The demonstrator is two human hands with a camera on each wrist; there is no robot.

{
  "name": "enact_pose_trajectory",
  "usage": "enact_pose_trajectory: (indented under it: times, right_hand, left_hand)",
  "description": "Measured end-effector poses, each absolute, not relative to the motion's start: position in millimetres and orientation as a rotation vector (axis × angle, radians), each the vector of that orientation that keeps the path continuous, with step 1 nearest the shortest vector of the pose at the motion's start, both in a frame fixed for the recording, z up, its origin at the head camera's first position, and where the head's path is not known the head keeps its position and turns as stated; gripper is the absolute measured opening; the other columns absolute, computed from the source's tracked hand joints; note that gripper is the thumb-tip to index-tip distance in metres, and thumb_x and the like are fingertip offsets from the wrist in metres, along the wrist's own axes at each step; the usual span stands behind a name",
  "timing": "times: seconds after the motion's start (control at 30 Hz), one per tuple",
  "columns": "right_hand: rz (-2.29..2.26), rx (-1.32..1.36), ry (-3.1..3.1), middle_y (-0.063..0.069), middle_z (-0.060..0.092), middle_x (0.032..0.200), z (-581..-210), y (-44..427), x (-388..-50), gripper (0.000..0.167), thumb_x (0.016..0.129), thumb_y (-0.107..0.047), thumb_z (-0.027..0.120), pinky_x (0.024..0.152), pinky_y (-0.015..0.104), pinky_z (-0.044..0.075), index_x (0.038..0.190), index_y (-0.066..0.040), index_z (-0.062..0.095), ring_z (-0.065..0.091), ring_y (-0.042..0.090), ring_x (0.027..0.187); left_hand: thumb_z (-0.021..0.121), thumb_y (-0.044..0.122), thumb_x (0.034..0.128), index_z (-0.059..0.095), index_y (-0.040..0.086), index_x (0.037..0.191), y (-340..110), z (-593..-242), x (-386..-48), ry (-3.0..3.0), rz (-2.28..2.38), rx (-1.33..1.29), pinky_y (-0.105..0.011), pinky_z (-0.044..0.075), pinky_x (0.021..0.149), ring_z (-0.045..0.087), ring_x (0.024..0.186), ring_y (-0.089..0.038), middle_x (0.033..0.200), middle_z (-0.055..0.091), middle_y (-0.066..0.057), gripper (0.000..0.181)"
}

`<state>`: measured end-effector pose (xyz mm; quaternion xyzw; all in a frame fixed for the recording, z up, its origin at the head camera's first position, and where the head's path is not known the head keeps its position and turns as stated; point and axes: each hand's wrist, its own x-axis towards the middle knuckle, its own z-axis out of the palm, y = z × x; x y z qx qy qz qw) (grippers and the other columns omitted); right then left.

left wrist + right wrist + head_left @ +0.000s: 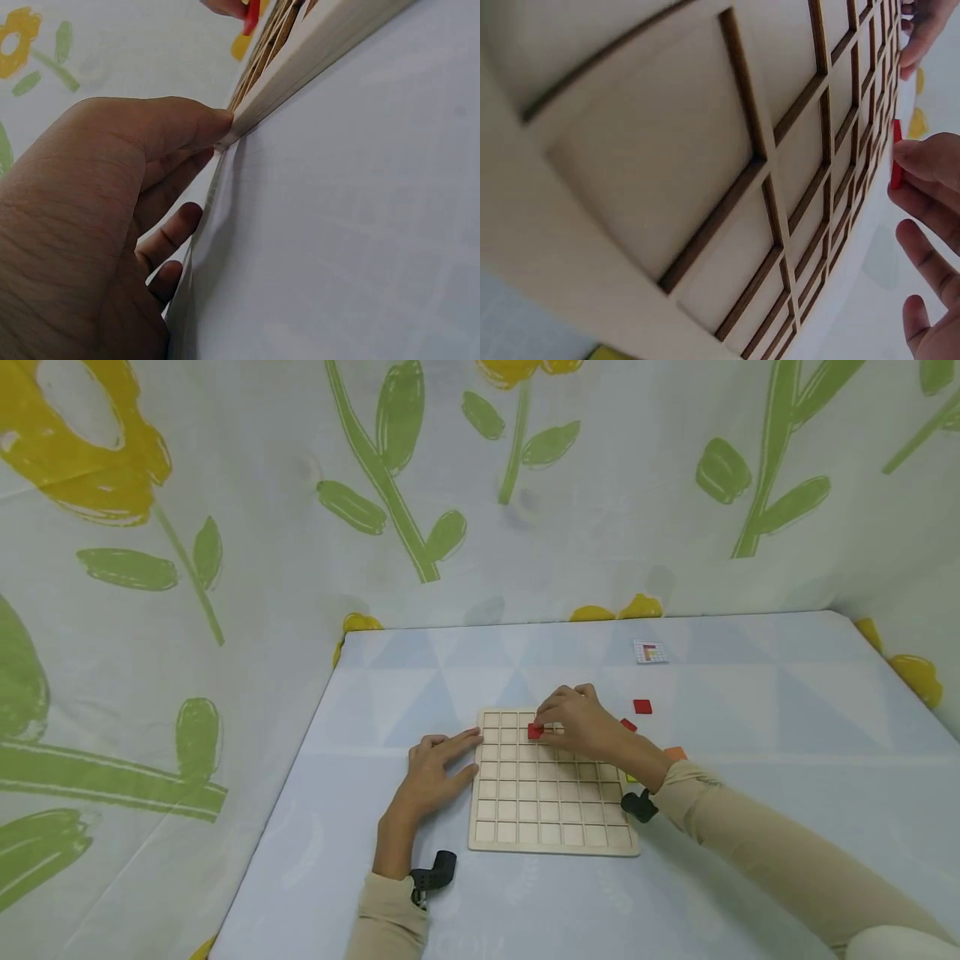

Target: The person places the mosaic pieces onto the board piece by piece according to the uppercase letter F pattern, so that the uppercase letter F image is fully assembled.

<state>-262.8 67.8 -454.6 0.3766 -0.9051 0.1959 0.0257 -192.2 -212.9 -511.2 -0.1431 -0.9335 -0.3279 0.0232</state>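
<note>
A square wooden grid board (538,789) lies flat on the table, its cells divided by raised ridges. Between thumb and fingertips, my right hand (581,724) pinches a red square tile (533,732) over the board's upper part. The right wrist view shows that red tile (897,154) held on edge close to the grid; whether it touches the board I cannot tell. My left hand (433,774) rests at the board's left side, fingers extended. In the left wrist view its thumb touches the wooden edge (259,105).
Right of the board lies another red tile (642,707). Partly behind the right arm are a red tile (628,724), an orange tile (676,753) and a yellow piece (631,778). Farther back sits a small printed pattern card (650,652). Floral cloth (262,485) hangs behind the table.
</note>
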Motion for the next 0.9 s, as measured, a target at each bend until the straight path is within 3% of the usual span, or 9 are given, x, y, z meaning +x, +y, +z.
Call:
enact_pose_trajectory:
  times: [0.6,0.9]
  right_hand:
    - [0.444,1.193,-2.824,0.001,0.072,0.108,-462.3,54.2,-265.3,0.014,0.087,-0.019,0.08,0.095,0.056,0.035,0.1,-0.017,0.081,0.056,0.023,0.111]
    - [0.524,1.118,-2.776,0.006,0.071,0.113,-448.8,90.9,-262.5,0.022,0.084,-0.014,0.081,0.096,0.06,0.031,0.105,-0.011,0.078,0.056,0.028,0.114]
  left_hand:
    - [0.066,0.031,0.0942,0.06,0.026,0.142,-211.4,-510.3,-192.3,-2.899,-1.012,-0.427,-0.051,0.024,0.105,0.042,0.126,-0.029,0.149,0.049,0.016,0.048]
    - [0.066,0.03,0.0943,0.06,0.025,0.141,-213.0,-512.2,-194.3,-2.889,-1.02,-0.446,-0.051,0.024,0.105,0.043,0.125,-0.028,0.148,0.049,0.016,0.048]
